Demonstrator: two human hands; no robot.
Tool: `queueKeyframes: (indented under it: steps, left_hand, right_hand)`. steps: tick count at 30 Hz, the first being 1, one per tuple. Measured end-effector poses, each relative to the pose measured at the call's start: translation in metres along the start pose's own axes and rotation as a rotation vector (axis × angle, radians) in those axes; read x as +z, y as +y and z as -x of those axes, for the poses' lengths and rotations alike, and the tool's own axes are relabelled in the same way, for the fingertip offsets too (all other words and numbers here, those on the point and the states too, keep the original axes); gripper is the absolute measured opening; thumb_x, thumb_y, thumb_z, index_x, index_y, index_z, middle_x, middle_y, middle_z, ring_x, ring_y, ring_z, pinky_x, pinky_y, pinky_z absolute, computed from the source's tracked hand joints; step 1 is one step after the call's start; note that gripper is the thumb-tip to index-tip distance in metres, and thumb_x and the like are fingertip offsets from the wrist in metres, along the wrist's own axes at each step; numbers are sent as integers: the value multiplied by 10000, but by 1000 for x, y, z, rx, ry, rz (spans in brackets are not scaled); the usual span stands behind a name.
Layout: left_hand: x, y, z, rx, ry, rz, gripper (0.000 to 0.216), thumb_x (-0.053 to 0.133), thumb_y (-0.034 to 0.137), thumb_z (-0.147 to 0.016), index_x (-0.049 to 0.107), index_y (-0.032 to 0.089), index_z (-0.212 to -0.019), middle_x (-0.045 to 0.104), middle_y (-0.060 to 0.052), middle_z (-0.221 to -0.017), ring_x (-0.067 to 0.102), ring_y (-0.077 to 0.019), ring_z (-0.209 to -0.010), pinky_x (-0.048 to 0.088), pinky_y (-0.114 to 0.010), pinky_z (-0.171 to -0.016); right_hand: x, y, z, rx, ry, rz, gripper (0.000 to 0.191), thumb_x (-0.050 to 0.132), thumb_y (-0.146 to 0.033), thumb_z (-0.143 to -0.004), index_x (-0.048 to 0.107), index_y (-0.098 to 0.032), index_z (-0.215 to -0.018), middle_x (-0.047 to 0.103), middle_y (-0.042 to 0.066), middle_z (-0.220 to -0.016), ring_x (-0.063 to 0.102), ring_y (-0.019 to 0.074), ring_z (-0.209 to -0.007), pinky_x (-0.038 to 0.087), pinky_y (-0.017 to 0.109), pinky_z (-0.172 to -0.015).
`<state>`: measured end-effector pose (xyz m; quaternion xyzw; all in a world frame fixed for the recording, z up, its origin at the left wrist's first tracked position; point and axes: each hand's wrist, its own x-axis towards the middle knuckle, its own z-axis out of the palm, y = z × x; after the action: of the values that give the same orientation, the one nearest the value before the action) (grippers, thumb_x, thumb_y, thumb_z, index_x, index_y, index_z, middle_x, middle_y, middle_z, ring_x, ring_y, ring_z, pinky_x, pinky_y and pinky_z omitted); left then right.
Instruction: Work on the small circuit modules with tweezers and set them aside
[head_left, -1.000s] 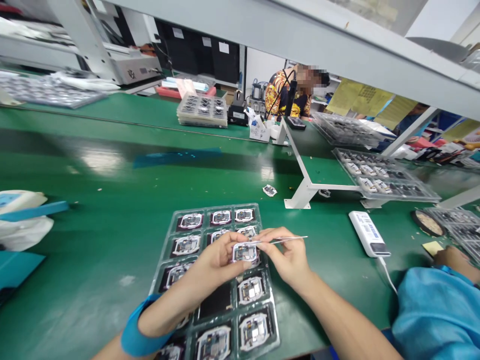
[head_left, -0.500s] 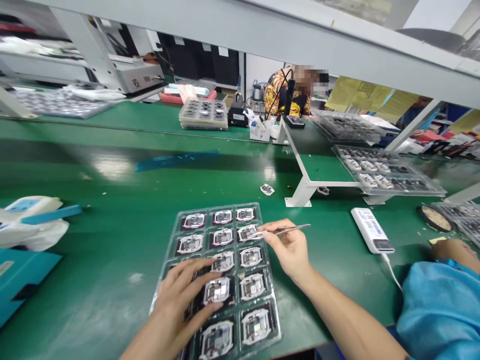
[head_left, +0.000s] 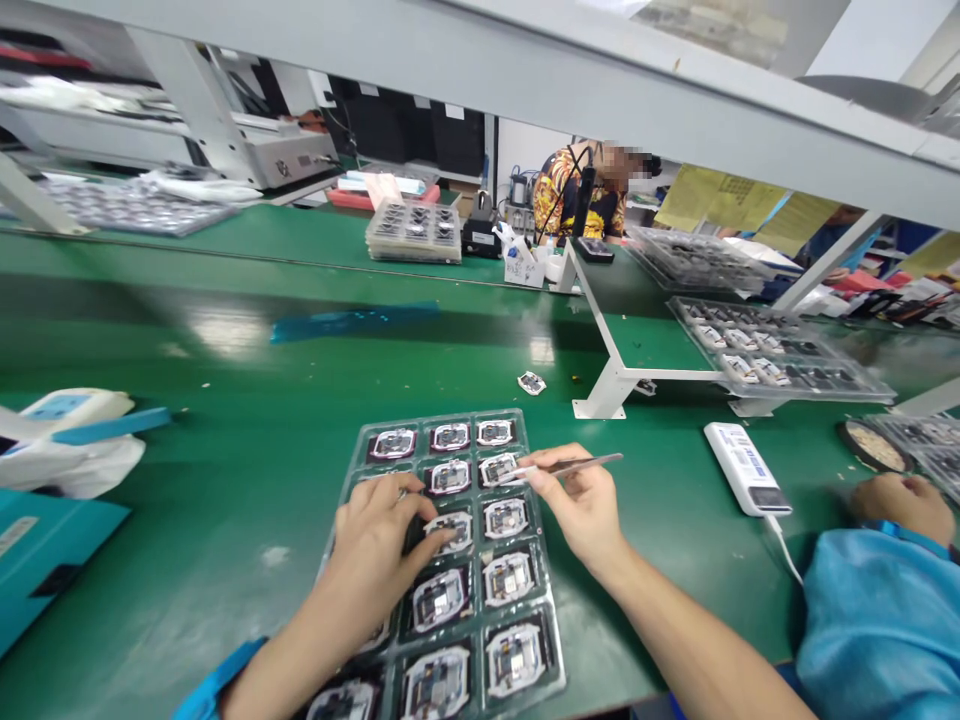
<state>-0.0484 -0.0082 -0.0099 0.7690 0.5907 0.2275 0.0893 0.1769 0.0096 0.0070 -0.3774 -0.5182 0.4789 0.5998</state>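
A clear plastic tray (head_left: 551, 625) lies on the green bench, its pockets holding white-framed watch-like modules with small circuit boards. My right hand (head_left: 581, 500) grips a pair of tweezers (head_left: 592, 463). Their tips reach a module (head_left: 495, 470) in the right column, second row from the far edge. Over the tray's left side, my left hand (head_left: 379, 535) is bent at the fingers, thumb and index finger apart beside a module (head_left: 454, 530) in the middle column. Whether those fingertips touch it I cannot tell. The hand hides part of the left column.
A loose module (head_left: 532, 383) lies beyond the tray, near the white leg of a raised shelf (head_left: 604, 395). Right of the tray lies a white device (head_left: 746, 470) with a cable. A co-worker's blue sleeve (head_left: 881, 620) is at the right edge. A teal box (head_left: 52, 570) stands left.
My left hand has drawn its spread fingers in and moved away from me along the tray, uncovering nearer modules. My right hand keeps the tweezers at the same module.
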Motion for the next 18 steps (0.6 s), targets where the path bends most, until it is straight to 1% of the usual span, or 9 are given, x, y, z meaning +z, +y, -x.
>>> queueKeyframes:
  steps: [3, 5, 6, 8, 9, 11, 12, 14, 18]
  left_hand:
    - [-14, 4, -17, -34, -135, 286, 174, 647, 383, -745, 600, 224, -693, 685, -93, -943, 588, -320, -966, 450, -440, -816]
    - [-22, 15, -28, -106, -212, 528, 207, 630, 404, -756, 537, 227, -704, 701, -82, -967, 624, -262, -877, 473, -375, -748]
    - [-25, 22, -33, -153, -259, 654, 217, 614, 415, -766, 511, 230, -720, 711, -68, -928, 631, -224, -786, 476, -337, -686]
    - [-27, 37, -40, -252, -358, 848, 222, 587, 438, -778, 521, 232, -830, 689, -5, -710, 563, -157, -556, 427, -271, -538]
    - [-27, 44, -42, -297, -404, 914, 263, 584, 446, -779, 543, 225, -916, 649, 29, -613, 517, -141, -492, 391, -252, -496]
    - [-24, 53, -42, -371, -451, 1005, 403, 600, 455, -767, 574, 191, -1071, 602, 54, -546, 493, -134, -471, 352, -239, -474]
    - [-22, 56, -41, -399, -453, 1041, 449, 613, 454, -760, 592, 175, -1112, 618, 41, -572, 515, -138, -502, 354, -240, -485]
    - [-19, 58, -37, -441, -436, 1093, 468, 637, 446, -754, 640, 159, -1124, 666, 3, -659, 549, -145, -566, 371, -246, -517]
    - [-17, 55, -29, -468, -407, 1185, 431, 656, 425, -783, 701, 195, -1144, 735, -56, -956, 575, -146, -649, 419, -260, -586]
  right_hand:
    - [2, -2, -2, 35, 63, -98, 137, 782, -242, -743, 672, -216, -820, 755, 19, -877, 714, 175, -856, 557, 308, -795]
    - [2, -4, -4, 50, 102, -170, 194, 822, -252, -688, 661, -217, -790, 749, 12, -870, 708, 173, -851, 564, 306, -786]
    - [2, -4, -5, 62, 111, -197, 216, 837, -255, -666, 656, -217, -779, 746, 6, -854, 706, 170, -834, 567, 303, -778]
    - [2, -5, -5, 96, 99, -226, 234, 850, -260, -647, 652, -218, -763, 741, -5, -803, 703, 160, -777, 567, 296, -753]
    - [2, -6, -5, 113, 84, -231, 229, 848, -262, -652, 651, -218, -760, 740, -10, -778, 702, 156, -749, 566, 293, -739]
    - [3, -7, -4, 128, 57, -210, 204, 835, -256, -672, 657, -219, -763, 745, -10, -765, 703, 156, -733, 559, 292, -732]
    - [3, -7, -2, 122, 50, -180, 191, 830, -246, -680, 662, -219, -767, 748, -8, -770, 704, 158, -741, 553, 292, -737]
    - [4, -7, 0, 96, 48, -98, 166, 818, -220, -694, 674, -219, -778, 750, -5, -783, 702, 161, -760, 541, 291, -747]
    - [6, -5, 3, 74, 58, 17, 136, 799, -198, -708, 690, -217, -787, 750, 4, -800, 695, 170, -782, 525, 294, -749]
